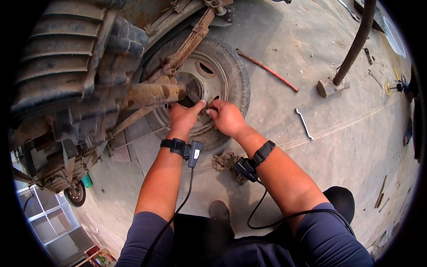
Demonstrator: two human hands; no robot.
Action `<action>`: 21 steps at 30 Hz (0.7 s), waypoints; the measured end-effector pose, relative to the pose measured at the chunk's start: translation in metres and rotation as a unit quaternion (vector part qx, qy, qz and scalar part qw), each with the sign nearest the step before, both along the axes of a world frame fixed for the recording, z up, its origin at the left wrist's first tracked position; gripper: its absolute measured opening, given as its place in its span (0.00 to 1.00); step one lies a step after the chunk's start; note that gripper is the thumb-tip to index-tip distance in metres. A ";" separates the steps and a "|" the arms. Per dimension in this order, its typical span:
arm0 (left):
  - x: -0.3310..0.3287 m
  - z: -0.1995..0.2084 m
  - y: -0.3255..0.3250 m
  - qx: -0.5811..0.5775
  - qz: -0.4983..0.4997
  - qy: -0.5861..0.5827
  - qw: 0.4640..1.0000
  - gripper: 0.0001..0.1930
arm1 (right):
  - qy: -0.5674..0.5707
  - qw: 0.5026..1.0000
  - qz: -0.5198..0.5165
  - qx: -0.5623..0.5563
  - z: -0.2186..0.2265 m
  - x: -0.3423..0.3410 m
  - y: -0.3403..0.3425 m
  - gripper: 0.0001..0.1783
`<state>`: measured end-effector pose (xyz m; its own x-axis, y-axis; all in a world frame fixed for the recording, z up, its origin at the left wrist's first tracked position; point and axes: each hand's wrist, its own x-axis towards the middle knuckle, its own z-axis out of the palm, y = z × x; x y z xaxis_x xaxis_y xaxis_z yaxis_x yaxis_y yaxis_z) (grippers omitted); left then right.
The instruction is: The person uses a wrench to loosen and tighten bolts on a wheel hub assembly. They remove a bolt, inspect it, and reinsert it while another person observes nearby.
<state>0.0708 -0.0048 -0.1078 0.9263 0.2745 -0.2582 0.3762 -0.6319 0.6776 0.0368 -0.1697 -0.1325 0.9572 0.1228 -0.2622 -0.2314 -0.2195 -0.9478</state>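
Both my hands work close together at the hub of a tyred wheel [240, 80], on the inner side of its pale steel rim. My left hand [183, 118] is closed beside the hub, its thumb stretched toward the right hand and its other fingers mostly hidden. Thumb and fingers of my right hand [229, 118] are pinched near the left thumb, around something too small and dark to make out. A rusty axle tube [155, 94] runs into the hub from the left. Above it a rusty leaf spring [189, 46] slants past the wheel.
Ribbed vehicle underbody [66, 49] fills the upper left. On the concrete floor lie a red bar [269, 71], a double-ended wrench [304, 124] and a crumpled rag [226, 159]. A long-handled hammer [329, 87] stands on its head at the right. Cables trail from my wrist straps.
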 end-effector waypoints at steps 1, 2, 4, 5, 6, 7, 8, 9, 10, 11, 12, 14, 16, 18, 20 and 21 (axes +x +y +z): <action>0.000 0.000 0.000 0.000 0.001 0.001 1.000 0.40 | -0.003 1.000 0.000 -0.003 -0.001 0.000 0.001 0.11; 0.000 0.000 0.000 -0.001 0.001 0.002 1.000 0.40 | -0.008 1.000 0.000 -0.004 -0.002 0.001 0.001 0.11; 0.000 0.000 0.000 -0.003 0.001 0.002 1.000 0.40 | -0.016 1.000 0.001 -0.006 -0.002 0.000 0.001 0.11; 0.000 0.000 0.000 -0.003 0.001 0.003 1.000 0.40 | -0.020 1.000 0.000 -0.005 -0.003 0.000 0.001 0.11; 0.000 0.000 0.000 -0.005 0.001 0.004 1.000 0.40 | -0.026 1.000 -0.001 -0.005 -0.003 0.000 0.001 0.11; 0.001 -0.001 -0.001 -0.004 -0.001 0.003 1.000 0.40 | -0.031 1.000 -0.002 -0.004 -0.004 0.000 0.001 0.11; 0.001 -0.001 0.000 -0.005 0.001 0.004 1.000 0.40 | -0.034 0.999 0.002 -0.009 -0.002 0.000 0.001 0.11; 0.000 -0.001 0.001 -0.005 0.001 0.005 1.000 0.40 | -0.036 0.999 0.005 -0.015 0.000 0.000 0.000 0.11; 0.000 -0.001 0.001 -0.005 0.002 0.006 1.000 0.40 | -0.036 0.999 0.013 -0.029 0.002 0.000 -0.001 0.12; 0.000 -0.001 0.001 -0.006 0.001 0.006 1.000 0.40 | -0.040 0.998 0.019 -0.049 0.004 0.001 -0.001 0.13; 0.000 -0.001 0.000 -0.007 0.001 0.006 1.000 0.40 | -0.045 0.996 0.025 -0.070 0.006 0.002 -0.002 0.14; 0.000 -0.001 0.000 -0.008 0.001 0.008 1.000 0.40 | -0.063 0.989 0.037 -0.126 0.011 0.004 -0.002 0.16; 0.000 -0.001 0.001 -0.007 0.002 0.009 1.000 0.40 | -0.032 0.989 0.052 -0.134 0.016 0.007 -0.002 0.16; 0.000 -0.002 0.001 -0.008 0.002 0.008 1.000 0.40 | -0.011 0.992 0.048 -0.116 0.018 0.007 -0.004 0.16; 0.000 -0.002 0.001 -0.009 0.002 0.009 1.000 0.40 | 0.001 0.997 0.024 -0.067 0.017 0.005 -0.004 0.15; 0.000 -0.002 0.001 -0.010 0.002 0.009 1.000 0.40 | -0.021 0.997 0.029 -0.062 0.014 0.004 -0.005 0.14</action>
<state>0.0706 -0.0039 -0.1100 0.9203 0.2735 -0.2797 0.3909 -0.6166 0.6834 0.0406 -0.1745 -0.1183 0.9600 0.1468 -0.2384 -0.1754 -0.3481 -0.9209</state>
